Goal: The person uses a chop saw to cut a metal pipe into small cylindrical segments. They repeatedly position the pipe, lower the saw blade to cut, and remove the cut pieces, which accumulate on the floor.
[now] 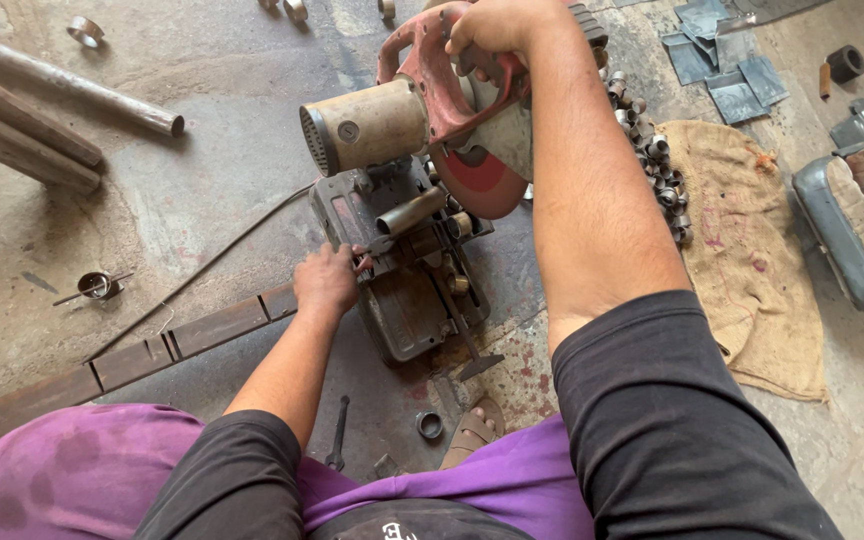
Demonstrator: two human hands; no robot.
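Observation:
A red chop saw (422,110) stands on the concrete floor in front of me, its blade raised above a dark metal base (407,300). My right hand (492,30) is wrapped around the saw's red handle at the top. My left hand (327,280) rests at the left side of the base, fingers closed on the end of a short steel pipe (412,212) lying across the vise under the blade. Whether the pipe is clamped I cannot tell.
A row of several cut pipe rings (652,160) lies right of the saw beside a burlap sack (752,260). Long steel pipes (62,85) lie at top left. A flat steel bar (132,360) runs along the left. A power cord (212,265) crosses the floor. A sandalled foot (472,430) is near the base.

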